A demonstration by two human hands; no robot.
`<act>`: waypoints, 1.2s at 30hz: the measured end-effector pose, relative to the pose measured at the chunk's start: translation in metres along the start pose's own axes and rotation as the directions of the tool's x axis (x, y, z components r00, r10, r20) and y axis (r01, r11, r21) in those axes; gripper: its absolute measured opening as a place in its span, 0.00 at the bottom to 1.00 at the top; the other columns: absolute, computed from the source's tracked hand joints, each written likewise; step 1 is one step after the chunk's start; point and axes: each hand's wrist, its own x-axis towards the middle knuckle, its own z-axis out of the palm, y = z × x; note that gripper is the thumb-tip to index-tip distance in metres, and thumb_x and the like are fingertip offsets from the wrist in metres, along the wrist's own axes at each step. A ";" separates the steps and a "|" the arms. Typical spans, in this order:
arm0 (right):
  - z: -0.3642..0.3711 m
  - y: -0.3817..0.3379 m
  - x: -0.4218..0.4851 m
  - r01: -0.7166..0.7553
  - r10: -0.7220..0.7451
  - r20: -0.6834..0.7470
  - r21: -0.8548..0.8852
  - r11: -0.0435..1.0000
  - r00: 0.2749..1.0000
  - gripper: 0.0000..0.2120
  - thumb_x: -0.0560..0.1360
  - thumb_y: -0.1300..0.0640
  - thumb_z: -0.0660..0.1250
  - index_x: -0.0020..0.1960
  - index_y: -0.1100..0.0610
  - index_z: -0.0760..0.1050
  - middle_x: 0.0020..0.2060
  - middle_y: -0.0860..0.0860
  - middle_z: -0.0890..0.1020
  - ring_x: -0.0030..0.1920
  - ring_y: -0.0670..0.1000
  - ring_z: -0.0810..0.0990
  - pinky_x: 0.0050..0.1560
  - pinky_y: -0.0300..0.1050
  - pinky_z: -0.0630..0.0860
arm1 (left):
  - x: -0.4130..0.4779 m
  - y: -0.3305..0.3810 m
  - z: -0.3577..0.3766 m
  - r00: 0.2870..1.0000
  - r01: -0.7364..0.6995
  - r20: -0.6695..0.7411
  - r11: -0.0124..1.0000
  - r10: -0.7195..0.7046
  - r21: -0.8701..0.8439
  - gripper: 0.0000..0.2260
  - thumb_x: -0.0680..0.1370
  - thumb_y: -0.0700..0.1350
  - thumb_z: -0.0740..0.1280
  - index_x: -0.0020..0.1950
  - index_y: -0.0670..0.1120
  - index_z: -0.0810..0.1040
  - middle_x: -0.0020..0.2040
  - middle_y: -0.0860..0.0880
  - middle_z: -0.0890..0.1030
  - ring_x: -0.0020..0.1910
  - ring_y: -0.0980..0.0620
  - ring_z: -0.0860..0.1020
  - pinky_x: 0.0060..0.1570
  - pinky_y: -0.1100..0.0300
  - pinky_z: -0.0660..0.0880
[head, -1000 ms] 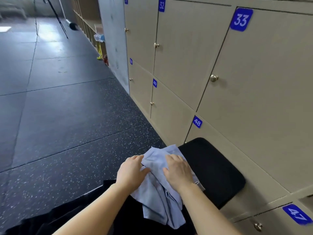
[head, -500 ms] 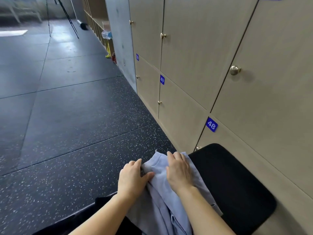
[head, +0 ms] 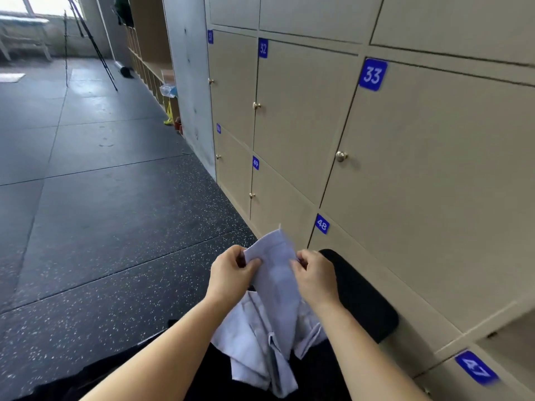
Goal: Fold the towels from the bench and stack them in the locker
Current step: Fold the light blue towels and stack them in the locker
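Head view, looking down past my arms. Largest is the dark speckled rubber floor (head: pixel 101 227), laid in big tiles and running off to the left and far back. Next is one wall of beige lockers (head: pixel 419 198) along the right. I count seven blue number plates on its doors: 31, 32, 33 (head: pixel 372 74), 50, 49, 48 and 47. I also count five small round knobs (head: pixel 341 156) that show clearly. Every numbered door in view is closed.

One black padded bench (head: pixel 362 296) stands just beside the bottom row of lockers, below plate 48, with its rounded end pointing away from me.

One light blue towel (head: pixel 275 285) is in view, and it is the only one I can see. Its upper part is lifted off the bench and sits between my two hands, with a corner poking up above my knuckles. The rest hangs crumpled between my forearms onto something dark. Whether that is the bench pad or dark cloth, I cannot tell.

My left hand (head: pixel 228 273) has its fingers curled and its thumb pressed in, pinching the towel's left edge. My right hand (head: pixel 315 279) is curled the same way, pinching the right edge. The two hands are level and near each other, with only the width of folded cloth between them. Both hover near the bench's left edge.
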 end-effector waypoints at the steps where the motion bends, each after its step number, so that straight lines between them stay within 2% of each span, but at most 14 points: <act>1: -0.012 -0.007 -0.006 -0.002 0.003 -0.020 0.015 1.000 1.000 0.21 0.75 0.60 0.66 0.29 0.48 0.61 0.28 0.46 0.67 0.32 0.51 0.65 0.29 0.35 0.59 | -0.006 0.010 -0.005 1.000 -0.022 0.006 1.000 0.022 -0.020 0.14 0.74 0.41 0.73 0.34 0.43 0.69 0.28 0.52 0.70 0.24 0.60 0.66 0.26 0.68 0.65; 3: -0.036 -0.020 -0.017 -0.017 0.020 -0.048 0.049 0.999 0.999 0.17 0.74 0.61 0.66 0.29 0.53 0.68 0.26 0.48 0.70 0.30 0.52 0.66 0.29 0.38 0.61 | -0.018 0.032 -0.015 0.999 -0.050 0.018 0.997 0.052 -0.059 0.12 0.74 0.41 0.73 0.37 0.39 0.72 0.29 0.51 0.70 0.25 0.58 0.66 0.25 0.69 0.65; 6: -0.070 -0.039 -0.032 -0.004 0.012 -0.100 0.080 0.997 0.995 0.08 0.74 0.61 0.68 0.37 0.62 0.77 0.29 0.54 0.78 0.33 0.56 0.72 0.33 0.45 0.66 | -0.035 0.062 -0.030 0.994 -0.099 0.030 0.988 0.103 -0.116 0.13 0.74 0.41 0.73 0.41 0.34 0.73 0.31 0.48 0.71 0.29 0.52 0.67 0.25 0.69 0.64; 10: -0.111 -0.057 -0.050 0.010 0.013 -0.153 0.148 0.989 0.988 0.07 0.74 0.60 0.69 0.40 0.62 0.80 0.33 0.57 0.82 0.35 0.57 0.75 0.39 0.48 0.73 | -0.052 0.097 -0.046 0.985 -0.145 0.061 0.963 0.162 -0.226 0.14 0.71 0.46 0.74 0.44 0.35 0.76 0.35 0.41 0.77 0.34 0.51 0.71 0.30 0.62 0.71; 13: -0.139 -0.064 -0.064 0.004 0.041 -0.185 0.236 0.972 0.982 0.10 0.72 0.56 0.69 0.39 0.63 0.79 0.34 0.61 0.81 0.34 0.48 0.71 0.38 0.50 0.72 | -0.063 0.121 -0.049 0.974 -0.173 0.092 0.939 0.208 -0.297 0.05 0.72 0.45 0.74 0.42 0.45 0.82 0.38 0.46 0.84 0.37 0.52 0.78 0.43 0.51 0.77; 17: -0.175 -0.073 -0.089 0.009 0.069 -0.232 0.322 0.947 0.970 0.11 0.71 0.56 0.69 0.36 0.65 0.77 0.33 0.63 0.79 0.35 0.48 0.70 0.37 0.47 0.69 | -0.088 0.157 -0.047 0.955 -0.191 0.136 0.895 0.265 -0.403 0.02 0.75 0.40 0.72 0.43 0.44 0.83 0.37 0.48 0.83 0.36 0.54 0.77 0.42 0.55 0.75; 20: -0.206 -0.083 -0.113 0.011 0.102 -0.206 0.484 0.875 0.973 0.08 0.74 0.61 0.69 0.39 0.65 0.79 0.33 0.55 0.80 0.35 0.48 0.75 0.36 0.43 0.72 | -0.105 0.182 -0.042 0.941 -0.196 0.165 0.872 0.296 -0.448 0.06 0.76 0.41 0.72 0.39 0.43 0.82 0.32 0.51 0.79 0.34 0.55 0.74 0.39 0.59 0.72; 22: -0.221 -0.088 -0.131 -0.004 0.091 -0.117 0.593 0.805 0.989 0.03 0.74 0.63 0.69 0.44 0.63 0.81 0.37 0.52 0.84 0.38 0.46 0.80 0.39 0.38 0.76 | -0.115 0.199 -0.040 0.928 -0.181 0.198 0.848 0.315 -0.498 0.09 0.77 0.41 0.71 0.37 0.45 0.80 0.29 0.56 0.78 0.31 0.58 0.74 0.36 0.63 0.71; 25: -0.228 -0.082 -0.151 -0.104 0.095 0.047 0.579 0.809 0.994 0.03 0.72 0.66 0.71 0.46 0.62 0.81 0.41 0.54 0.85 0.42 0.50 0.82 0.44 0.41 0.79 | -0.127 0.223 -0.034 0.899 -0.176 0.244 0.812 0.362 -0.556 0.10 0.78 0.42 0.70 0.36 0.44 0.80 0.31 0.52 0.78 0.32 0.56 0.73 0.35 0.62 0.71; 27: -0.229 -0.078 -0.157 -0.140 0.122 0.069 0.532 0.835 0.990 0.04 0.71 0.68 0.71 0.45 0.62 0.81 0.43 0.57 0.84 0.43 0.52 0.81 0.46 0.44 0.79 | -0.132 0.235 -0.031 0.886 -0.182 0.255 0.796 0.387 -0.577 0.10 0.77 0.43 0.71 0.36 0.45 0.80 0.32 0.49 0.76 0.32 0.54 0.72 0.33 0.62 0.69; 30: -0.239 -0.081 -0.161 -0.109 0.124 0.013 0.575 0.811 0.992 0.03 0.72 0.69 0.70 0.45 0.65 0.81 0.42 0.60 0.83 0.43 0.55 0.81 0.48 0.48 0.79 | -0.131 0.243 -0.029 0.878 -0.109 0.317 0.796 0.358 -0.595 0.14 0.73 0.53 0.73 0.31 0.49 0.78 0.33 0.48 0.74 0.34 0.51 0.70 0.37 0.58 0.67; 33: -0.255 -0.086 -0.160 -0.035 0.080 -0.043 0.626 0.779 0.996 0.05 0.73 0.68 0.69 0.48 0.69 0.80 0.43 0.61 0.83 0.43 0.55 0.82 0.47 0.47 0.80 | -0.134 0.240 -0.027 0.835 0.109 0.523 0.882 0.169 -0.458 0.25 0.64 0.69 0.74 0.31 0.48 0.73 0.31 0.47 0.69 0.34 0.49 0.68 0.39 0.55 0.68; 34: -0.259 -0.087 -0.159 -0.016 0.070 -0.061 0.628 0.778 0.996 0.06 0.74 0.68 0.68 0.49 0.69 0.80 0.43 0.60 0.84 0.43 0.54 0.82 0.47 0.47 0.79 | -0.136 0.237 -0.026 0.792 0.166 0.599 0.902 0.119 -0.398 0.27 0.63 0.70 0.74 0.32 0.47 0.73 0.31 0.47 0.68 0.33 0.48 0.68 0.38 0.56 0.69; 36: -0.268 -0.088 -0.156 0.013 0.060 -0.096 0.627 0.779 0.994 0.04 0.75 0.68 0.68 0.47 0.66 0.81 0.41 0.56 0.85 0.42 0.51 0.83 0.47 0.45 0.79 | -0.141 0.228 -0.022 0.718 0.213 0.688 0.909 0.104 -0.359 0.22 0.69 0.62 0.75 0.34 0.43 0.78 0.33 0.44 0.74 0.34 0.47 0.72 0.38 0.57 0.70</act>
